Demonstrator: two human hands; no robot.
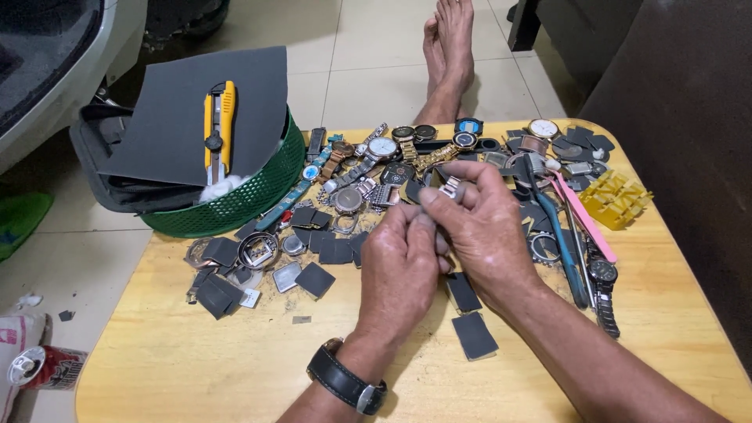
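Both hands meet over the middle of a small wooden table (196,368). My right hand (486,231) pinches a small silver metal watch part (450,187) between thumb and fingertips. My left hand (401,270), with a black wristwatch (345,381) on its wrist, closes around the lower end of the same piece, and its fingers press against the right hand. What lies under the hands is hidden.
Several watches (381,149), watch cases and dark sandpaper squares (316,279) litter the table's far half. A green basket (251,200) at the left bears a grey sheet and a yellow utility knife (219,125). Blue-handled pliers (565,251), a pink file and yellow plastic parts (615,202) lie at the right. Bare feet (448,47) rest beyond the table.
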